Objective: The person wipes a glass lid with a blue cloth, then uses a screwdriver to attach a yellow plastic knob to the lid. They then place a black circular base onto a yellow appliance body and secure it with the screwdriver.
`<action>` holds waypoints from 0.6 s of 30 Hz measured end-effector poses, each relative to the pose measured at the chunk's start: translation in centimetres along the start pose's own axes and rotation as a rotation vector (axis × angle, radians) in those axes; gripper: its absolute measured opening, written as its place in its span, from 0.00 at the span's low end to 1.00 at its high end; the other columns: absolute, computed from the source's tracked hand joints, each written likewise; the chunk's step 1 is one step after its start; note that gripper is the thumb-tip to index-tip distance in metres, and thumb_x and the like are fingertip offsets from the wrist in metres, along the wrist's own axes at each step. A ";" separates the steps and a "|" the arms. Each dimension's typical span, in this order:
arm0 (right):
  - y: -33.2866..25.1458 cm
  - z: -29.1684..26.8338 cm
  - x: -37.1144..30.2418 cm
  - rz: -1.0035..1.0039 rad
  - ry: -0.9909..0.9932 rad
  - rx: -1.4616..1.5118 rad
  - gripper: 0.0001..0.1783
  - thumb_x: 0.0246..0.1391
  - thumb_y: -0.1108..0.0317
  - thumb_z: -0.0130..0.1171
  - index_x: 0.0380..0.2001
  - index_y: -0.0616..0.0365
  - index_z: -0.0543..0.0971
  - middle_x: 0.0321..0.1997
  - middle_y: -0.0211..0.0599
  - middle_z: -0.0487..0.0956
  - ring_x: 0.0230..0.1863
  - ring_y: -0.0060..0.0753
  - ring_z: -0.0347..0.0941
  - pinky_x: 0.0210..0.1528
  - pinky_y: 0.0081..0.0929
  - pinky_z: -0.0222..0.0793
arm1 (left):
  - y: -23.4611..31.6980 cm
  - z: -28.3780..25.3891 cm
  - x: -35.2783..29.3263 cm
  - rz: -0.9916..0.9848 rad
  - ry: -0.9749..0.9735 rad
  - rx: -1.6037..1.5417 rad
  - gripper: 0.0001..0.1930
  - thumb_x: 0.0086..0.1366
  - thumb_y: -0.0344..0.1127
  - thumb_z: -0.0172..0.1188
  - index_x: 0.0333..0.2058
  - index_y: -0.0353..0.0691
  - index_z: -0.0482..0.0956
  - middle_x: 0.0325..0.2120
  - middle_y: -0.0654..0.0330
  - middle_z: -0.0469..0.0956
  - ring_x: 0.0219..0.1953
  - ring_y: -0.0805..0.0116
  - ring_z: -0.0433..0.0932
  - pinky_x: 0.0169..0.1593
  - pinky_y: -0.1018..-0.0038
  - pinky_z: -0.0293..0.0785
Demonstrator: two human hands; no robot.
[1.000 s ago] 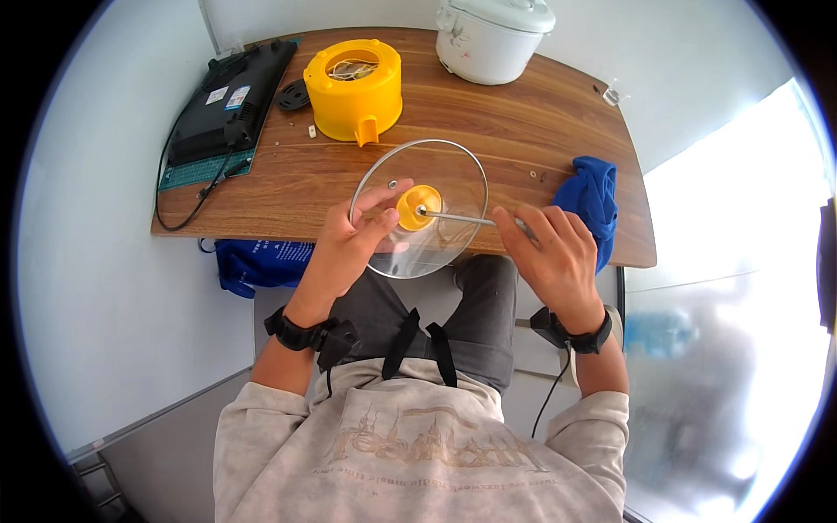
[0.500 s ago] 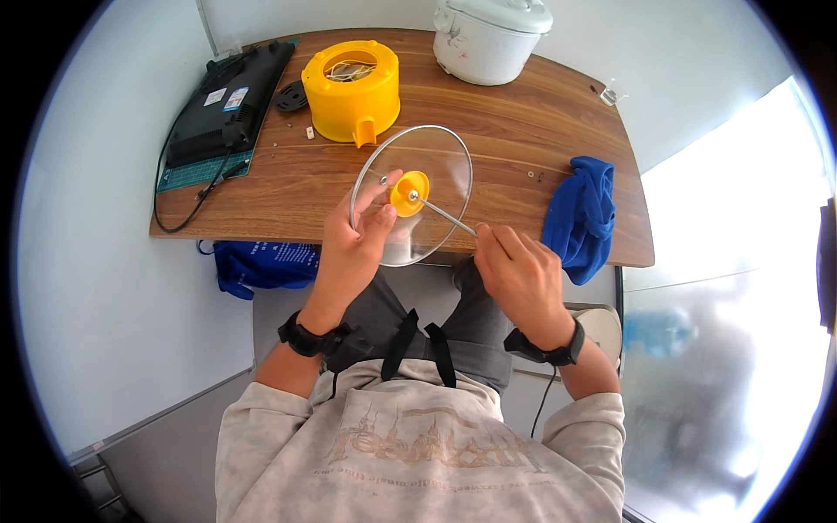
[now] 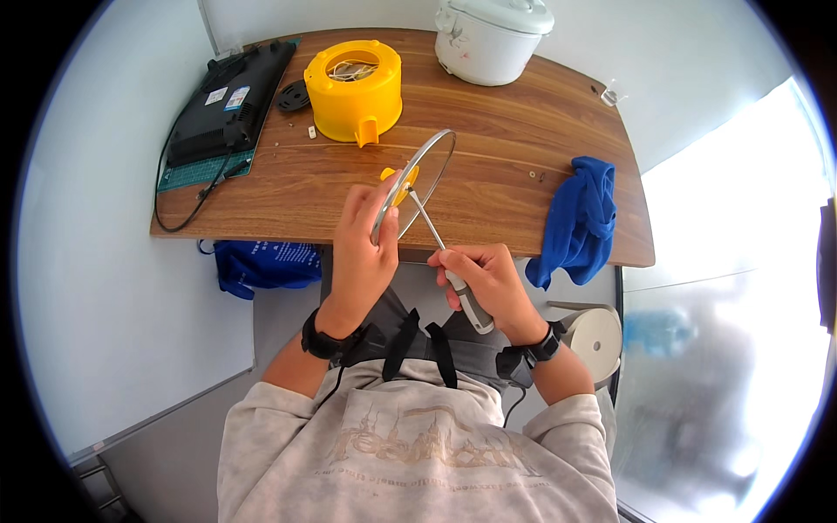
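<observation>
My left hand (image 3: 364,237) grips a clear glass lid with a metal rim (image 3: 417,159) by its edge, above the table's front edge. The lid is tilted so it shows nearly side-on. A yellow knob (image 3: 402,186) sits at the lid's middle, on its far side, with my left fingers beside it. In my right hand (image 3: 493,281) is a screwdriver (image 3: 472,307) with a grey and white handle, the fingers wrapped round it. Its metal shaft points up to the lid, and the tip meets the screw at the knob's centre.
Behind the lid stands a yellow round housing (image 3: 353,109) with wires inside. A white rice cooker (image 3: 490,44) is at the back. On the left, a black appliance (image 3: 218,113) lies on a green mat (image 3: 205,172). A blue cloth (image 3: 580,218) hangs over the right front edge.
The lid has turned from facing me to nearly side-on. My right hand has moved left and nearer to me, and the screwdriver's handle now shows, with its shaft steeper.
</observation>
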State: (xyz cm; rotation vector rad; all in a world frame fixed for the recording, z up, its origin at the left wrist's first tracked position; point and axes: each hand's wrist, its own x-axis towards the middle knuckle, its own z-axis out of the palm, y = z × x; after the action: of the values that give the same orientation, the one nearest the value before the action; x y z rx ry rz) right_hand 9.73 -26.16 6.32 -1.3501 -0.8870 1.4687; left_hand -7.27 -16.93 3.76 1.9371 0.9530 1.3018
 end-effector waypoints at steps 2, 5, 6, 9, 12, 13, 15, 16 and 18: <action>0.0 -0.3 0.0 0.038 -0.025 0.101 0.15 0.66 0.66 0.57 0.35 0.69 0.84 0.25 0.31 0.78 0.21 0.18 0.74 0.23 0.17 0.67 | -0.3 -0.1 -0.1 -0.056 -0.033 -0.057 0.16 0.71 0.28 0.53 0.56 0.35 0.75 0.43 0.53 0.71 0.41 0.64 0.74 0.43 0.71 0.74; 1.1 -1.1 0.0 -0.105 0.043 -0.138 0.12 0.65 0.67 0.59 0.36 0.66 0.84 0.26 0.31 0.79 0.20 0.22 0.74 0.23 0.20 0.68 | -1.3 -0.3 0.1 -0.186 -0.090 -0.278 0.17 0.73 0.32 0.54 0.57 0.30 0.73 0.59 0.51 0.73 0.57 0.63 0.78 0.54 0.75 0.79; 1.4 -1.4 -0.1 -0.186 0.084 -0.283 0.11 0.64 0.67 0.60 0.36 0.65 0.84 0.27 0.32 0.80 0.20 0.24 0.74 0.22 0.21 0.68 | -1.0 -0.4 0.2 -0.237 -0.089 -0.400 0.18 0.73 0.32 0.54 0.58 0.31 0.73 0.60 0.51 0.73 0.57 0.64 0.78 0.54 0.75 0.80; 1.4 -2.0 -0.3 -0.836 0.415 -1.124 0.08 0.57 0.67 0.66 0.38 0.56 0.85 0.26 0.30 0.76 0.19 0.30 0.75 0.22 0.27 0.69 | 0.3 -1.4 1.0 -0.380 -0.125 -0.574 0.21 0.73 0.33 0.54 0.61 0.31 0.71 0.60 0.50 0.72 0.57 0.64 0.78 0.54 0.71 0.81; 0.1 -2.7 -0.6 -0.905 0.519 -1.341 0.12 0.50 0.68 0.69 0.40 0.48 0.85 0.29 0.29 0.75 0.26 0.33 0.76 0.27 0.30 0.70 | -0.3 -2.0 1.0 -0.402 -0.158 -0.586 0.22 0.72 0.33 0.55 0.62 0.30 0.70 0.60 0.48 0.72 0.57 0.63 0.78 0.53 0.66 0.83; -0.4 -3.0 -0.7 -0.926 0.540 -1.397 0.12 0.50 0.68 0.70 0.41 0.48 0.85 0.30 0.29 0.75 0.28 0.32 0.76 0.28 0.30 0.70 | -0.6 -2.0 1.0 -0.391 -0.164 -0.580 0.23 0.72 0.33 0.56 0.62 0.30 0.70 0.60 0.48 0.72 0.57 0.63 0.78 0.52 0.63 0.84; -1.0 -3.3 -0.8 -0.948 0.553 -1.487 0.16 0.48 0.69 0.70 0.43 0.46 0.84 0.33 0.28 0.75 0.32 0.30 0.74 0.32 0.29 0.69 | -0.2 -2.2 1.0 -0.422 -0.158 -0.617 0.22 0.71 0.33 0.56 0.61 0.30 0.70 0.60 0.49 0.73 0.57 0.63 0.77 0.52 0.62 0.84; -1.5 -3.4 -0.9 -0.969 0.567 -1.525 0.17 0.47 0.69 0.70 0.44 0.46 0.84 0.34 0.28 0.75 0.33 0.30 0.74 0.32 0.29 0.68 | 0.0 -2.2 1.1 -0.438 -0.157 -0.637 0.22 0.71 0.32 0.56 0.61 0.30 0.70 0.60 0.49 0.73 0.57 0.63 0.77 0.52 0.61 0.84; -2.1 -3.5 -1.1 -1.000 0.580 -1.576 0.19 0.45 0.71 0.69 0.44 0.47 0.84 0.35 0.29 0.74 0.34 0.30 0.73 0.33 0.28 0.68 | 0.2 -2.2 1.0 -0.448 -0.159 -0.655 0.22 0.71 0.32 0.57 0.61 0.30 0.71 0.60 0.51 0.73 0.58 0.63 0.77 0.53 0.62 0.84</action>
State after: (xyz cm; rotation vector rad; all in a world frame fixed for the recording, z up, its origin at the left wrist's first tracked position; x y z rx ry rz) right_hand 13.44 -26.75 8.14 -1.6735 -1.9779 -0.6529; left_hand -9.01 -15.97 5.17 1.2158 0.7043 1.0086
